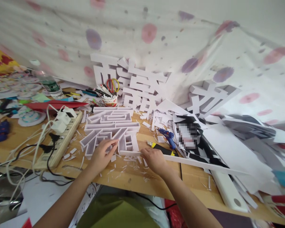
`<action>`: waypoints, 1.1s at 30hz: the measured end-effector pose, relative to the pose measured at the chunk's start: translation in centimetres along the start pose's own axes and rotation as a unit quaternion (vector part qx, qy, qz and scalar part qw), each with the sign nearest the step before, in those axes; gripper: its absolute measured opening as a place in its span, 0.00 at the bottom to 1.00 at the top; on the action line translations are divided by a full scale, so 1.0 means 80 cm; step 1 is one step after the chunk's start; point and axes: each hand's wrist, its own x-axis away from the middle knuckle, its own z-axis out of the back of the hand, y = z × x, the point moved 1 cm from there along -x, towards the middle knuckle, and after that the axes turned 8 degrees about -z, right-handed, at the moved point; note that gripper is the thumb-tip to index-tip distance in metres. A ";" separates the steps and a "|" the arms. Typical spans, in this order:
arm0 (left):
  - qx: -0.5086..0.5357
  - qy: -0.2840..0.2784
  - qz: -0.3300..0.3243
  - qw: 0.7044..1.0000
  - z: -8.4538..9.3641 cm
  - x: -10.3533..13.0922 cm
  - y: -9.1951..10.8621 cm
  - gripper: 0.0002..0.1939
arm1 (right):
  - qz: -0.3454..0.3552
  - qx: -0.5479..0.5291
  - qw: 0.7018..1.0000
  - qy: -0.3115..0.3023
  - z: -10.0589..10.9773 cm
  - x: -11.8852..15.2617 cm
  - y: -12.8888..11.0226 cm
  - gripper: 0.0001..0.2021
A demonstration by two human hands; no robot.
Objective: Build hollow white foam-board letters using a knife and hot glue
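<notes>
A white foam character with raised walls (111, 126) lies on the wooden table in front of me. My left hand (104, 153) rests at its lower middle, with the fingertips near an inner wall; whether they pinch anything is too small to tell. Along the lower right edge of the character runs a long thin white strip (192, 162), which stretches far to the right. My right hand (154, 158) has its fingers closed on this strip near its left end. Just beyond that hand lies a yellow and black cutter (163, 149), with a blue glue gun (168, 136) behind it.
A power strip (61, 142) with white plugs and tangled cables lies left. Behind stand white foam characters (137, 82) and a cup of tools (110, 100). Paper sheets (225, 142) and a white bar (229, 190) lie right. A bottle (51, 85) stands back left. Scraps litter the table.
</notes>
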 end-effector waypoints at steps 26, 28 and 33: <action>-0.131 -0.136 -0.098 0.977 -0.020 -0.005 0.016 0.15 | 0.029 0.009 0.999 0.013 -0.006 -0.016 0.008 0.06; -0.128 -0.148 -0.101 0.975 -0.020 -0.006 0.015 0.17 | 0.038 0.009 0.999 0.017 -0.007 -0.017 0.010 0.06; -0.125 -0.189 -0.107 0.968 -0.005 -0.007 0.009 0.19 | 0.044 -0.004 0.999 0.019 -0.006 -0.016 0.012 0.06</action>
